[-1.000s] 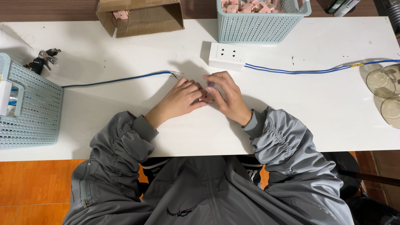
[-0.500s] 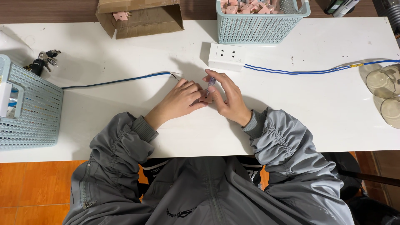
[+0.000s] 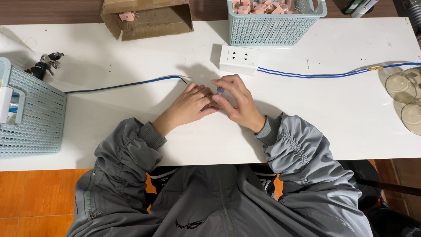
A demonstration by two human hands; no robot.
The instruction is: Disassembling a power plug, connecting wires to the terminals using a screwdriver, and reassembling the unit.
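White table [image 3: 131, 131] fills the view, with orange floor below its near edge. Nearest to the person, both hands meet on the table just in front of the white socket block [image 3: 238, 59]. Right hand [image 3: 239, 103] pinches a small purple-grey part [image 3: 220, 90] between its fingertips (it is too small to tell what it is), and left hand [image 3: 190, 105] closes its fingers against the same part. Left of the block, a blue cable [image 3: 123, 84] ends near the hands. Behind the block stands a light blue basket [image 3: 274, 28] with pink pieces, and further left a cardboard box [image 3: 149, 19].
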